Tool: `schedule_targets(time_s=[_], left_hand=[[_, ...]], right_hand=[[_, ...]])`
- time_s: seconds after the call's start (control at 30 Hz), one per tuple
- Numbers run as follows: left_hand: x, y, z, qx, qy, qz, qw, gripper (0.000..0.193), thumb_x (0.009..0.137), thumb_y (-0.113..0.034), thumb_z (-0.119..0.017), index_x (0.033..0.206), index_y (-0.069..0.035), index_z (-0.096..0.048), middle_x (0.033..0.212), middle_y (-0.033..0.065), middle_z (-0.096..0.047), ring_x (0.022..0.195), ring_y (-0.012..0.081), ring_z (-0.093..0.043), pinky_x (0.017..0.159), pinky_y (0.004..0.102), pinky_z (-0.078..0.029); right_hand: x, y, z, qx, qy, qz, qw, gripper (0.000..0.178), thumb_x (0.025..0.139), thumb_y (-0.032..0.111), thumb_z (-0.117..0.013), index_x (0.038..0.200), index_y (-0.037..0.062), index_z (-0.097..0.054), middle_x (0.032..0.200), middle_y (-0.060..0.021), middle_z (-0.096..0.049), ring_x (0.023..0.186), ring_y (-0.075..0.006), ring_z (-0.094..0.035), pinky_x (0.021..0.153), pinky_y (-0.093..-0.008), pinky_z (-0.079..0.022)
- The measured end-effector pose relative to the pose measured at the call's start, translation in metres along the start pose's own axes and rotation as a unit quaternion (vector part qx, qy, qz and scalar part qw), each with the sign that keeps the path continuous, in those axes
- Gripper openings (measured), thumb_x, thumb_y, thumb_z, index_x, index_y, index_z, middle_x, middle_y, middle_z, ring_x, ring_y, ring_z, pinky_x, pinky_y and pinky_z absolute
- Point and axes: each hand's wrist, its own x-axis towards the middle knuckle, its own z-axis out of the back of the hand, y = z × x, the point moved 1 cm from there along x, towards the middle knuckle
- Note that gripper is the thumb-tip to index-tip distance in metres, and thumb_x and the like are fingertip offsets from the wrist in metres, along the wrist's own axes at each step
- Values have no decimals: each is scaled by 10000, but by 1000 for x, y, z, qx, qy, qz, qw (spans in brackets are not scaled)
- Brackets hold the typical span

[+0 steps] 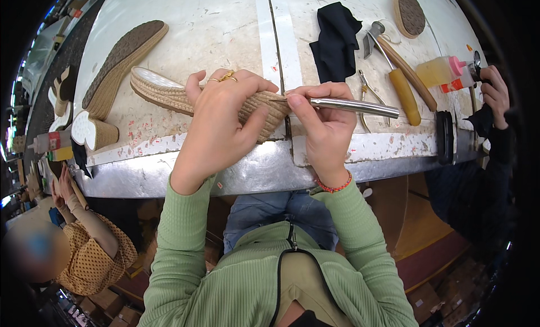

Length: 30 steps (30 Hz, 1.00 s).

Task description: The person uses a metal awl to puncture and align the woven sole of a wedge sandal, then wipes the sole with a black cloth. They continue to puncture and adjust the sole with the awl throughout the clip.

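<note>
My left hand [216, 121] is closed over a braided jute wedge sole [163, 95], which lies on its side near the table's front edge. Its thick heel end points to the right, and its white inner face shows at the left. In my right hand [326, 124] is a slim silver metal tool [365, 107], its round shaft sticking out to the right. The fingers pinch it against the heel end of the sole, and the working tip is hidden there. My right thumb and forefinger also sit close to the braid.
Another jute wedge sole [126, 62] lies to the left. On the right are a black cloth [336, 43], a hammer [408, 74], a yellow-handled awl [404, 96], pliers [365, 96] and a bottle of yellowish liquid [436, 72]. Co-workers' hands [495, 96] show at both sides.
</note>
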Motion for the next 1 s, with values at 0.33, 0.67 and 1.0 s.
schedule_targets(time_s=[0.33, 0.67, 1.0], left_hand=[[0, 1, -3, -3, -16, -1, 1000, 171, 840, -71, -576, 981, -99, -670, 881, 49, -644, 905, 259, -594, 1034, 503, -195], [1, 1, -4, -14, -48, -5, 999, 169, 848, -78, -555, 950, -93, -689, 834, 48, -642, 826, 254, -595, 1031, 506, -196], [0, -1, -4, -33, -23, 25, 999, 174, 841, -81, -562, 960, -93, -688, 835, 54, -636, 879, 255, -589, 1030, 505, -199]], right_hand=[[-3, -6, -3, -249, 71, 231, 938, 239, 835, -65, -689, 968, 27, -513, 907, -79, -654, 780, -98, -594, 665, -245, -483], [-1, 1, -1, -16, 1, -1, 1000, 229, 859, -64, -680, 985, 19, -507, 921, -101, -662, 841, -94, -637, 749, -212, -519], [0, 4, -4, -69, -6, -7, 998, 217, 855, -65, -682, 968, 15, -514, 895, -71, -641, 772, -70, -611, 684, -197, -500]])
